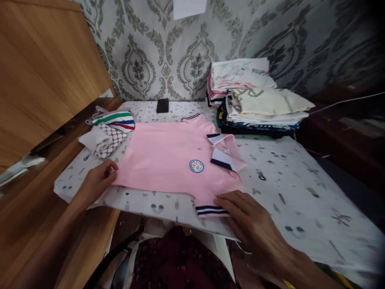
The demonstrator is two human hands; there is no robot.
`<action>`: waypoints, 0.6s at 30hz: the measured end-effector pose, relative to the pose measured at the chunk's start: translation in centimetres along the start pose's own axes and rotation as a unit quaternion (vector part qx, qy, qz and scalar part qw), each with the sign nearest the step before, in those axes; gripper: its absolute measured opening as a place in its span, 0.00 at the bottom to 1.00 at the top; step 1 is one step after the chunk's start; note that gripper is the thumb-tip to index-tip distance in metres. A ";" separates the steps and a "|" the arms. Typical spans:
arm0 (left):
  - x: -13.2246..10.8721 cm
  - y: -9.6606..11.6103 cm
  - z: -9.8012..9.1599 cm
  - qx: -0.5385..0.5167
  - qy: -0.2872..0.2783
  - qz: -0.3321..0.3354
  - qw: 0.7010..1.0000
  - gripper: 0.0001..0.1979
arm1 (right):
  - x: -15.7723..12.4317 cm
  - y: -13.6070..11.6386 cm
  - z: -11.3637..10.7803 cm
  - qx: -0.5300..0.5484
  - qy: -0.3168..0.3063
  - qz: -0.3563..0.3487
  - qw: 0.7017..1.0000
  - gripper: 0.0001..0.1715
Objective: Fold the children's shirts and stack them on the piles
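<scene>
We have a pink polo shirt (162, 156) laid flat, front up, on the white printed cloth (303, 216), hem toward our left, collar (223, 159) toward our right. Plain pink body; collar flaps pale with dark navy edge bands; sleeve cuffs (212, 210) striped navy and white. Two small round buttons at the placket. Round badge (196, 166) on the chest, blue rim, multicolour marks on white.

Left hand (100, 176): fingers curled in, thumb and fingertips closed on the near hem corner. Right hand (249, 214): fingers fairly straight, held together, tips on the near sleeve; thumb side mostly covered, so we can't tell if it grips or just presses.

Writing: badge lettering too small for us to read. White folded garment (243, 74) on the back pile has dark cursive plus red marks, not legible to us. Cream folded garment (270, 101) has big faded letters, partly folded away.

Hard to make out: dark flat object (163, 105) near the wall, can't identify. White sheet (189, 8) on the wall is cut off by the top edge.
</scene>
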State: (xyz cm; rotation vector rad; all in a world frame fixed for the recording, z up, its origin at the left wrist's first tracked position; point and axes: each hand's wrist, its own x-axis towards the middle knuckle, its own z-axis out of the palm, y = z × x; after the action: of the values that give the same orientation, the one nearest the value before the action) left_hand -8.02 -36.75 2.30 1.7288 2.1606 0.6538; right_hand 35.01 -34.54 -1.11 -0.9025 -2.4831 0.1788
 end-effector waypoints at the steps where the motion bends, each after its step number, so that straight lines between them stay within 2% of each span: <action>1: -0.2 -0.4 -0.6 -0.008 0.009 0.003 1.000 0.14 | 0.0 -0.1 -0.3 0.009 0.007 -0.002 1.000 0.21; 4: -0.5 -1.7 -1.5 0.004 -0.007 0.005 1.000 0.15 | -0.1 -0.8 -1.0 0.035 -0.001 -0.014 0.999 0.20; 8: -0.7 -2.6 -0.8 0.101 -0.048 -0.003 0.994 0.11 | 0.1 -2.0 -0.8 0.047 -0.050 -0.034 0.997 0.17; 11: -0.7 -1.9 0.0 0.199 0.006 0.006 0.980 0.09 | 0.0 -2.7 -0.6 0.055 -0.063 -0.031 0.996 0.18; 13: -0.7 -0.8 0.5 0.223 0.057 0.047 0.972 0.10 | -0.1 -2.9 -0.6 0.055 -0.062 -0.025 0.996 0.18; 14: -0.6 -0.1 0.8 0.209 0.065 0.080 0.972 0.11 | -0.2 -3.0 -0.5 0.054 -0.061 -0.024 0.996 0.19; 16: -0.5 1.6 1.6 0.141 0.026 0.165 0.976 0.14 | -0.4 -3.1 -0.3 0.046 -0.060 -0.028 0.997 0.19; 18: -0.3 3.4 2.6 0.070 -0.051 0.248 0.965 0.15 | -0.6 -3.4 0.0 0.037 -0.066 -0.033 0.997 0.19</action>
State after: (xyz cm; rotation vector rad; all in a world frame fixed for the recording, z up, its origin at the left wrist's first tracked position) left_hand -3.84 -36.07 1.85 2.3527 1.7439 0.5165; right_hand 33.50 -37.53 -0.38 -0.7998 -2.6044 0.3151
